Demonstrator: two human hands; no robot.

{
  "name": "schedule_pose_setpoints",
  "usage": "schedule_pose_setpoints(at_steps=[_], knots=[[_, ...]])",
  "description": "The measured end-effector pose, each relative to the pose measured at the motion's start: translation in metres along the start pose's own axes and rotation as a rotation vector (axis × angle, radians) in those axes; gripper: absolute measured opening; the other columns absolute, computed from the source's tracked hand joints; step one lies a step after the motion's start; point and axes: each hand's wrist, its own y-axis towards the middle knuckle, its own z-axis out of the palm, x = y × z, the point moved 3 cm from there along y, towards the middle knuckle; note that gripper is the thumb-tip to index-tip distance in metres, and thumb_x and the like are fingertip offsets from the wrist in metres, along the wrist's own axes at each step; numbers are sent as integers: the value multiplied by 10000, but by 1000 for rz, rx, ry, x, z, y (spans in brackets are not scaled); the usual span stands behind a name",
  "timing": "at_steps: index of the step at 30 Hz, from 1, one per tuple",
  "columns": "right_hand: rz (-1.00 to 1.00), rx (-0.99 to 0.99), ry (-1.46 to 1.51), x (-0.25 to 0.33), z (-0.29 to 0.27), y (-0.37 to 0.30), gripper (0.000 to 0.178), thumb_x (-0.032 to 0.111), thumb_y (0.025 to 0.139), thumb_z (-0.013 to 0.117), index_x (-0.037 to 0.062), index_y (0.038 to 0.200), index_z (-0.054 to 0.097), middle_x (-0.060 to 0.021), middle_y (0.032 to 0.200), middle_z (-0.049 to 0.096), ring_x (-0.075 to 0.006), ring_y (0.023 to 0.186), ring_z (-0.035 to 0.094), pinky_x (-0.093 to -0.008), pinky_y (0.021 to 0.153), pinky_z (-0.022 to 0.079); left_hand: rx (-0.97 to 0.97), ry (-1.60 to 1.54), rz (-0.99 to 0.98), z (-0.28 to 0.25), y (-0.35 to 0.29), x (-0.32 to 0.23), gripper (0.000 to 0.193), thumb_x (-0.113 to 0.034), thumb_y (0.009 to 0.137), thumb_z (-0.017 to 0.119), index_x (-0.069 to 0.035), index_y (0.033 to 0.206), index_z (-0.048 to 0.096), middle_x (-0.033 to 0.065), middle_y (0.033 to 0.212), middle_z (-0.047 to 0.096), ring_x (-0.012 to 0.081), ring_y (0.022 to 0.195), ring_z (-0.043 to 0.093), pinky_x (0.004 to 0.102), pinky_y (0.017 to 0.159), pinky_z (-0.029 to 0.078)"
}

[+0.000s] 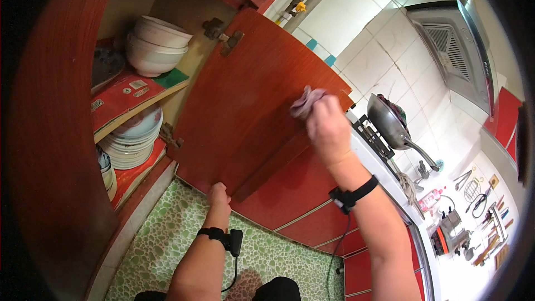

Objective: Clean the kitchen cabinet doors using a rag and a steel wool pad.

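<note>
A reddish-brown wooden cabinet door [239, 100] stands swung out on its metal hinges. My right hand [330, 128] is closed on a crumpled purple-grey cloth [305, 102] and presses it to the door's face, close to the outer edge. The hand is slightly blurred. Down at the door's bottom edge, my left hand [219, 194] grips the wood; some of its fingers are hidden. Both wrists wear black straps with small devices.
Left of the door, cabinet shelves hold white bowls [156, 50] and stacked plates [132, 144]. On the right are a stove [374, 137] with a metal wok [390, 124], a range hood [454, 50] and hanging utensils. Green pebble-patterned flooring [161, 245] lies below.
</note>
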Motion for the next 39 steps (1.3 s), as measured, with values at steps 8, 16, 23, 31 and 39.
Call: schedule_pose_setpoints(at_steps=[8,16,23,31,39], knots=[[-1,-230,164,17,14,2,219,-56,879,630,40,1064,696,-145,1064,666,-314,865,727,-383,684,617,6,21,36,-4,11,3,362,-142,882,605,-20,1223,631,143,1158,590,285,895,565,474,881,540],[-49,246,314,90,55,-92,163,57,858,622,17,1016,625,-157,1008,584,-325,871,660,-407,734,578,70,-34,35,-3,-7,4,350,-180,880,635,-27,1194,609,119,1090,555,256,850,541,437,810,525],[48,-19,79,23,4,5,63,29,914,614,47,974,621,-162,934,590,-370,758,639,-428,642,561,210,-44,33,-10,-2,-5,645,-191,928,607,-33,1515,390,192,1526,390,355,1286,470,478,1090,438],[96,-173,175,31,22,-24,174,-68,830,608,20,976,638,-173,967,601,-369,759,676,-419,660,592,258,1,18,-5,-19,-10,698,-206,873,638,-47,1509,396,194,1592,338,360,1270,467,470,1092,421],[56,358,302,99,57,-103,164,9,826,680,44,978,629,-136,962,580,-340,847,665,-431,668,575,221,51,33,0,-9,0,438,-252,854,641,-101,1252,537,105,1216,519,262,962,469,445,936,452]])
